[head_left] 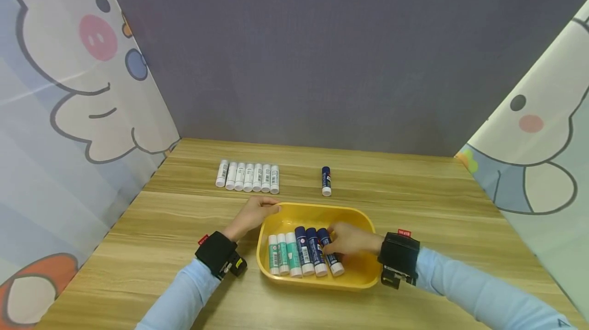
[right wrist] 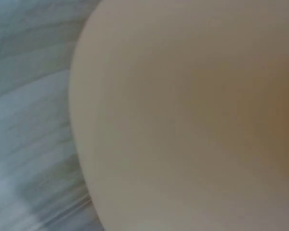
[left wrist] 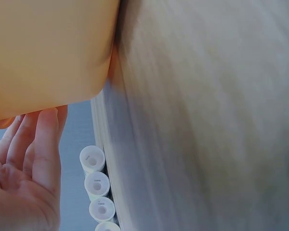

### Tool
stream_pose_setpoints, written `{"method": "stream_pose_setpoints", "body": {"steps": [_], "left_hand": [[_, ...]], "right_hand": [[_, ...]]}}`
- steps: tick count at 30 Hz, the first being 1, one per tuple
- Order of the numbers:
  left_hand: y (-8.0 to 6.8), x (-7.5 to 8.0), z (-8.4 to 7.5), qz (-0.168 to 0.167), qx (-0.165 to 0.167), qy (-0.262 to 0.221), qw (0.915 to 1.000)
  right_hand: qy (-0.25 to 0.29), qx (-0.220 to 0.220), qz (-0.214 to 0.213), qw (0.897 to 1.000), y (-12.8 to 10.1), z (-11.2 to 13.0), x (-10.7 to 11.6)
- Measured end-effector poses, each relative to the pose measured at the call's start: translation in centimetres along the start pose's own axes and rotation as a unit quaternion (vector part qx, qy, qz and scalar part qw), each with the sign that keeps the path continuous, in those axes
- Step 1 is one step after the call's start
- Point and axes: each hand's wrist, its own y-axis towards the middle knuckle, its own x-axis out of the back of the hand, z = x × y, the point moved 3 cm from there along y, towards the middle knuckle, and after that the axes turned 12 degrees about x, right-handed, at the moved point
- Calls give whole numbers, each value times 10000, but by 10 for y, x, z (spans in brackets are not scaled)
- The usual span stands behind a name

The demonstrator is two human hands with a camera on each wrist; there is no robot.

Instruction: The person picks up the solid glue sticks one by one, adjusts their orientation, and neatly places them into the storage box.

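Note:
A yellow plastic basket (head_left: 317, 281) holds a row of glue sticks: three green-and-white ones, such as this green glue stick (head_left: 293, 254), and three dark blue ones. My left hand (head_left: 253, 213) grips the basket's far-left corner, its fingers along the outer wall in the left wrist view. Inside the basket, my right hand (head_left: 352, 239) is blurred and pinches the rightmost blue glue stick (head_left: 332, 257), which leans slightly. The right wrist view holds only the basket's wall (right wrist: 183, 115) close up, with the right fingers out of sight.
Beyond the basket, several white glue sticks (head_left: 248, 176) lie side by side at the left. One dark blue glue stick (head_left: 326, 181) lies apart to their right. The wooden table (head_left: 460, 248) ends at a grey panel (head_left: 313, 64), with cartoon-printed cloths on both sides.

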Motion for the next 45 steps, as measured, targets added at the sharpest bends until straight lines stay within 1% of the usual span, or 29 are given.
{"method": "stream_pose_setpoints", "body": {"steps": [7, 15, 31, 37, 45], "left_hand": [[-1, 0, 1, 12, -9, 33, 10000], [-1, 1, -1, 24, 92, -33, 9999], [0, 0, -2, 92, 91, -52, 9999], [1, 1, -1, 86, 93, -56, 9999], [0, 1, -1, 59, 123, 5, 9999]], "right_hand": [[537, -82, 67, 9985, 0, -2, -4], [789, -116, 51, 9968, -1, -4, -6], [764, -89, 160, 9969, -1, -5, -7], [676, 67, 235, 9974, -1, -3, -3], [558, 243, 178, 9980, -1, -6, 5]]}}
